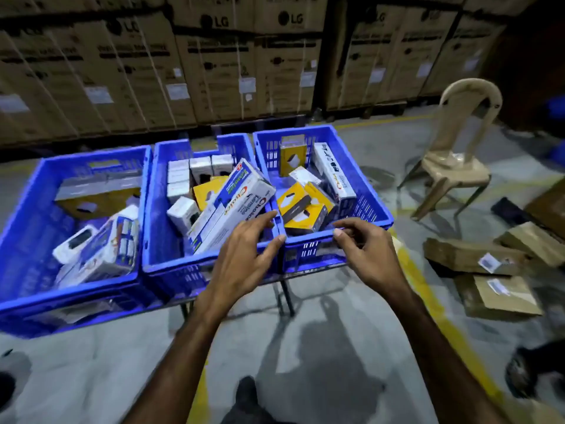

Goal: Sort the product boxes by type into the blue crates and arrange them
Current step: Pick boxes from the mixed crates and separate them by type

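Both forearms reach forward; left hand (244, 255) (fingers spread) and right hand (370, 249) (fingers loosely curled, empty) hover at the crate rim (308, 237).

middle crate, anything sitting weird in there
Yes: a long white-and-blue carton lies tilted across the middle crate, its end resting over the divider rim towards the right crate, on top of mixed white and yellow boxes.

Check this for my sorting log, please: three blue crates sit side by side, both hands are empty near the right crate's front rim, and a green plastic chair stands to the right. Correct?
Not quite. The plastic chair is beige, not green, as the head view shows. The rest holds: three blue crates sit side by side, and the left hand and right hand are empty near the right crate's front rim.
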Motion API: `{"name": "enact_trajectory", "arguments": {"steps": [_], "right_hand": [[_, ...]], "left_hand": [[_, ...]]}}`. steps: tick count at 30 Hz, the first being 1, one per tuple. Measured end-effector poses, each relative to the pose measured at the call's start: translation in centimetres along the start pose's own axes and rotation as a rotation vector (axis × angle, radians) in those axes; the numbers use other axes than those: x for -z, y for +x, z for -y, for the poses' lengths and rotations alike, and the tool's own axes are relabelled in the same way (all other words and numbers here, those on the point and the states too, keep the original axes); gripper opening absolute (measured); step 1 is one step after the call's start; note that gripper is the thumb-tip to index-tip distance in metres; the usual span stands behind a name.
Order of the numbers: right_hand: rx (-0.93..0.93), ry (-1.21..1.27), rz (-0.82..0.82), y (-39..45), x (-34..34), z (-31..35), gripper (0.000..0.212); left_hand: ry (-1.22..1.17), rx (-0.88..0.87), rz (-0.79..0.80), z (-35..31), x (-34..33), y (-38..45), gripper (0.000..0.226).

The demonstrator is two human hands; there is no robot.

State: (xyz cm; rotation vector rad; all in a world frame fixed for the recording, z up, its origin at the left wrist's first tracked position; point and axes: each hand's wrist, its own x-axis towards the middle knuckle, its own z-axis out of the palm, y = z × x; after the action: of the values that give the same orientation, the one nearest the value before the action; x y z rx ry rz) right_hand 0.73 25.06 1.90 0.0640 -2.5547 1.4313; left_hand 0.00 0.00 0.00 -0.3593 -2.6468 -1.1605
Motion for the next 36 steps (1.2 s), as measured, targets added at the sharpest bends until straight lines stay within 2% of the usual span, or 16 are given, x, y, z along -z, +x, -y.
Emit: {"name": "enact_trajectory", "arguments": {"steps": [7,15,21,25,28,32,36], "right_hand": [[-0.187,-0.065,-0.098,4.0,-2.6,-1.8,0.006],[-0.246,-0.169,-0.012,10.1,-3.4,-5.0,0.003],[-0.481,-0.166,0.216,16.0,-4.1,-10.6,0.038],[-0.603,-0.119,0.282,18.4,-5.5,-13.3,0.031],[-0.704,-0.072,0.353,19.7,-7.7,-16.4,0.044],[-0.821,0.063,0.394,21.4,-12.0,-21.3,0.070],[-0.907,0.069,0.425,20.8,-11.9,-19.2,0.061]], "left_hand": [[-0.026,-0.069,0.106,3.0,-1.2,7.1,0.050],[-0.008,-0.032,0.240,4.6,-6.4,13.8,0.057],[0.032,0.200,0.318,5.3,-13.0,19.6,0.075],[0.242,0.320,0.370,7.4,-17.7,22.2,0.087],[0.358,0.347,0.435,8.7,-20.0,22.9,0.091],[0.361,0.428,0.419,8.4,-20.8,23.5,0.087],[0.389,0.536,0.361,8.1,-21.0,23.6,0.074]]}}
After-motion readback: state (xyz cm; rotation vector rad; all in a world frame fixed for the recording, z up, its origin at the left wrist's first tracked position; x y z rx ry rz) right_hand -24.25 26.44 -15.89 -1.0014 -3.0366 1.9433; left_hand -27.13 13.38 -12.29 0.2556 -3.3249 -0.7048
